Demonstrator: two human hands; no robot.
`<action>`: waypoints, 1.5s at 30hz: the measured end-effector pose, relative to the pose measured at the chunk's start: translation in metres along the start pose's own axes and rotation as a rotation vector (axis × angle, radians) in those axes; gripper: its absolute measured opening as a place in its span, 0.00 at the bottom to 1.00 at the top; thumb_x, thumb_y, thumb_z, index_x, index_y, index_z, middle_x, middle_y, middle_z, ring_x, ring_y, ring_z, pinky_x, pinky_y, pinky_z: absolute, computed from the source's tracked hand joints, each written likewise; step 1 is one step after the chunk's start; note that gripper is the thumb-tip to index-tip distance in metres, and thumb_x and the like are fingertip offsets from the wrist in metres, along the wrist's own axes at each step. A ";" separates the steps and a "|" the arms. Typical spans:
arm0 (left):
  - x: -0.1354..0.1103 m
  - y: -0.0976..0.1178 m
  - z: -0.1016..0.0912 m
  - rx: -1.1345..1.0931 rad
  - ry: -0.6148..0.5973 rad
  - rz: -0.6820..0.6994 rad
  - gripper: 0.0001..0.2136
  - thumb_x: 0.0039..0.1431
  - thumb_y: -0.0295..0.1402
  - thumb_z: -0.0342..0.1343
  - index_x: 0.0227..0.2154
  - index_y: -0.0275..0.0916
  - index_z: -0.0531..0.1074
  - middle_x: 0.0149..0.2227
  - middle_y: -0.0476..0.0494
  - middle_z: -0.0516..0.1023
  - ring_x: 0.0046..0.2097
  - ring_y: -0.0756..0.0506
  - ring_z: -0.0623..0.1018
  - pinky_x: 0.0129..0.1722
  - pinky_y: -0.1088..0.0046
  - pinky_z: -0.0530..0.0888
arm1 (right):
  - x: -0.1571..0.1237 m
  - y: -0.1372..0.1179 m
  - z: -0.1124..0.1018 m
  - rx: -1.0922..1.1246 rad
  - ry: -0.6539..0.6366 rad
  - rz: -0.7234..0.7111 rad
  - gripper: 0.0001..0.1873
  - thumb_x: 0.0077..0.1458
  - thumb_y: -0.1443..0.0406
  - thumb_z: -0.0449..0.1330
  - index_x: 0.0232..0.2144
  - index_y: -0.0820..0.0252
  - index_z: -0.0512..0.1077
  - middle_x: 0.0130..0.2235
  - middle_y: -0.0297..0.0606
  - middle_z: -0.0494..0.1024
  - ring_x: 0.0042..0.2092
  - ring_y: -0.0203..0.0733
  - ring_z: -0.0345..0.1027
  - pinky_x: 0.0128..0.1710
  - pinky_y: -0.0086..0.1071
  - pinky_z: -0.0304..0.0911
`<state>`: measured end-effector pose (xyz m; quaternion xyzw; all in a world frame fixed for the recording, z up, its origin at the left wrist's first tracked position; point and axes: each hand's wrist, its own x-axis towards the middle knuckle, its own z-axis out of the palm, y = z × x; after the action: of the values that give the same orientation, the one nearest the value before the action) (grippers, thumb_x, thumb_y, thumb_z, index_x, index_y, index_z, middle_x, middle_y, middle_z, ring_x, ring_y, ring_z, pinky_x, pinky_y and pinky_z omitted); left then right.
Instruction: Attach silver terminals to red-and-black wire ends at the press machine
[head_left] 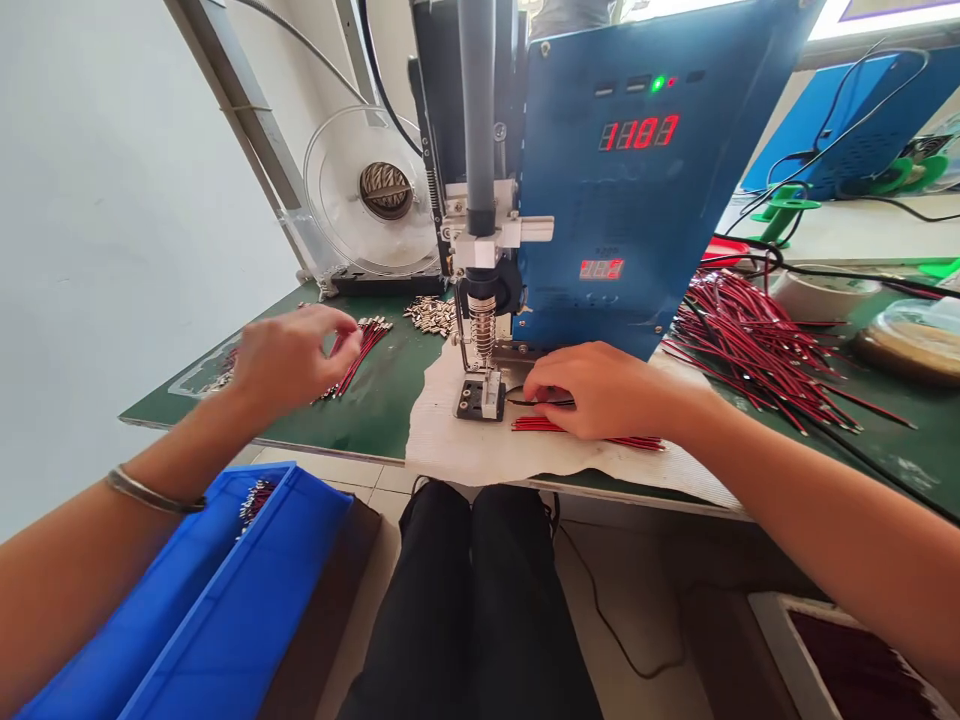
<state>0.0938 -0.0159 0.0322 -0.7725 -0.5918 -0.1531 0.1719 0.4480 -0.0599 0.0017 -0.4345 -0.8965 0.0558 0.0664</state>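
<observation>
My left hand [289,355] hovers over the green bench at the left, fingers curled and pinched above a small bundle of red and black wires [358,352]; I cannot see whether it grips one. My right hand [592,388] rests on the white cloth [465,440] beside the press die [480,398], fingers pinched on a thin red and black wire [536,424] whose end points at the die. More cut wires lie under that hand.
A blue crimping machine [630,170] with red number displays stands behind the die. A pile of metal terminals [431,315] and a clear reel [367,190] sit behind left. A large heap of red and black wires [757,350] lies right. A blue bin [225,600] sits by my left knee.
</observation>
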 end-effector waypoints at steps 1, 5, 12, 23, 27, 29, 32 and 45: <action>0.003 0.009 0.001 -0.026 -0.055 0.052 0.18 0.72 0.41 0.51 0.47 0.38 0.83 0.47 0.41 0.87 0.43 0.41 0.80 0.39 0.68 0.65 | 0.000 0.001 0.001 0.005 0.005 -0.015 0.11 0.65 0.69 0.61 0.43 0.55 0.84 0.46 0.38 0.89 0.46 0.49 0.81 0.44 0.37 0.64; 0.023 0.033 -0.001 -0.264 -0.380 0.271 0.14 0.67 0.41 0.56 0.40 0.39 0.84 0.32 0.45 0.84 0.32 0.45 0.76 0.35 0.70 0.67 | -0.002 0.004 0.004 0.037 0.042 -0.067 0.12 0.64 0.71 0.61 0.42 0.55 0.84 0.45 0.38 0.89 0.44 0.48 0.81 0.44 0.37 0.65; 0.067 0.075 -0.026 -0.362 -1.118 0.591 0.10 0.65 0.24 0.59 0.34 0.39 0.86 0.32 0.49 0.87 0.31 0.49 0.79 0.31 0.77 0.70 | -0.005 0.003 0.001 0.100 0.049 -0.068 0.04 0.61 0.68 0.64 0.38 0.54 0.79 0.37 0.34 0.86 0.34 0.43 0.73 0.37 0.36 0.59; 0.084 0.092 -0.013 -0.253 -1.182 0.813 0.07 0.65 0.26 0.64 0.38 0.39 0.88 0.37 0.48 0.89 0.35 0.48 0.81 0.32 0.77 0.70 | -0.005 0.009 -0.008 0.340 -0.021 -0.037 0.10 0.66 0.62 0.64 0.32 0.54 0.82 0.33 0.33 0.83 0.34 0.40 0.74 0.38 0.35 0.63; 0.085 0.079 -0.003 -0.462 -1.169 0.831 0.08 0.65 0.25 0.62 0.33 0.40 0.86 0.34 0.48 0.89 0.34 0.49 0.81 0.33 0.79 0.71 | 0.000 0.010 -0.022 0.429 -0.218 0.062 0.12 0.67 0.57 0.65 0.32 0.52 0.85 0.34 0.32 0.86 0.34 0.41 0.77 0.36 0.36 0.67; 0.084 0.072 0.000 -0.509 -1.155 0.794 0.10 0.65 0.24 0.60 0.32 0.40 0.85 0.33 0.48 0.89 0.35 0.48 0.82 0.33 0.79 0.72 | 0.005 0.010 -0.030 0.406 -0.264 0.100 0.12 0.66 0.57 0.64 0.32 0.51 0.85 0.33 0.32 0.86 0.34 0.42 0.78 0.35 0.36 0.68; 0.083 0.064 0.004 -0.577 -1.144 0.733 0.10 0.67 0.27 0.58 0.33 0.41 0.84 0.35 0.48 0.90 0.31 0.49 0.82 0.30 0.79 0.73 | 0.014 0.010 -0.043 0.349 -0.262 0.099 0.11 0.64 0.58 0.65 0.32 0.50 0.85 0.33 0.32 0.87 0.33 0.43 0.79 0.34 0.36 0.70; 0.082 0.064 0.013 -0.869 -1.201 0.599 0.04 0.62 0.34 0.63 0.35 0.42 0.82 0.32 0.47 0.89 0.25 0.48 0.81 0.21 0.78 0.70 | 0.007 0.019 -0.028 0.528 -0.070 0.084 0.15 0.70 0.51 0.63 0.42 0.55 0.82 0.31 0.32 0.78 0.29 0.37 0.65 0.28 0.32 0.60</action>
<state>0.1772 0.0449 0.0513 -0.8470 -0.2378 0.1247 -0.4589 0.4628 -0.0413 0.0266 -0.4368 -0.8339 0.3052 0.1437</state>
